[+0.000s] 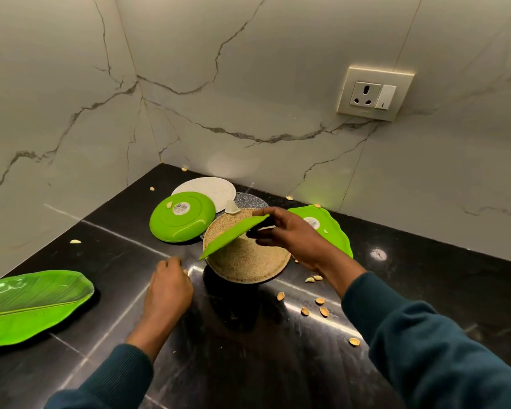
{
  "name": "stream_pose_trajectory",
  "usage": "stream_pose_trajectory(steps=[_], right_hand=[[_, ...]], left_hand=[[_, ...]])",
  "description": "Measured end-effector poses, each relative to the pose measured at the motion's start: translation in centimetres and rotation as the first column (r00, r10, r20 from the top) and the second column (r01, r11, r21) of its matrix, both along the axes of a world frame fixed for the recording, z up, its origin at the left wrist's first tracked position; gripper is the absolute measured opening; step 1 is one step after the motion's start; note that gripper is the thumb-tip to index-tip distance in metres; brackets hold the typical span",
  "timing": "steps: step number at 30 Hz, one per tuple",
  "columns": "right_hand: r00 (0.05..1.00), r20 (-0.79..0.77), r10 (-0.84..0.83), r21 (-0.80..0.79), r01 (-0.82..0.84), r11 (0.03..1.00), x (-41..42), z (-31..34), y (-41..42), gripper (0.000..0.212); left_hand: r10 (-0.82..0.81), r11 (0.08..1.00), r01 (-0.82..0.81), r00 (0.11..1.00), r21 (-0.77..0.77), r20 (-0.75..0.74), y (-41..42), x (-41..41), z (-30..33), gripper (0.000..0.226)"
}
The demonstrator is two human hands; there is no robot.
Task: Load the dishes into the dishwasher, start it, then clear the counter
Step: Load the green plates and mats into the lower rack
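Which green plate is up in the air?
The small green plate that the right hand pinches by its rim, tilted above the tan plate. The round green plate, the leaf-shaped tray and the wavy-edged plate all lie on the counter.

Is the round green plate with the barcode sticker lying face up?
No, the round green plate lies upside down on the counter, its base ring and sticker facing up.
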State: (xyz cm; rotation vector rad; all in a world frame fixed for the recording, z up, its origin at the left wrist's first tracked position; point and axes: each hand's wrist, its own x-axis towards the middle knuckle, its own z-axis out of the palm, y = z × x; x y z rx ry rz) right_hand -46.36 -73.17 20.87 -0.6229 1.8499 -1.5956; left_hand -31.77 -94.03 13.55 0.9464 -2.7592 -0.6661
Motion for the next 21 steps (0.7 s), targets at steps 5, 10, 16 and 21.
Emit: stream_pose_trajectory(steps=[5, 10, 16, 21], right_hand=[[0.758, -0.582, -0.296, 0.124, 0.442, 0.889, 1.7, -0.5, -1.7, 0.010], [0.411, -0.897, -0.161, -0.011, 0.343, 0.939, 3.5, 0.6, 0.1, 0.012], [-0.042, -0.992, -0.116, -0.122, 0.482, 0.867, 6.6, 4.7, 4.9, 0.009], [0.166, -0.918, -0.361, -0.229, 0.522, 0.822, 10.2, 5.8, 11.2, 0.010]], left_hand=[[-0.024, 1.000, 0.024, 1.000, -0.011, -0.018, 0.6, 0.8, 0.5, 0.032], [-0.040, 0.999, 0.040, 0.999, -0.015, -0.028, 1.1, 1.6, 0.7, 0.033], [-0.117, 0.993, 0.115, 0.992, -0.028, -0.041, 4.5, 2.4, 0.7, 0.034], [-0.230, 0.973, 0.223, 0.963, -0.067, -0.137, 10.3, 2.8, 1.5, 0.034]])
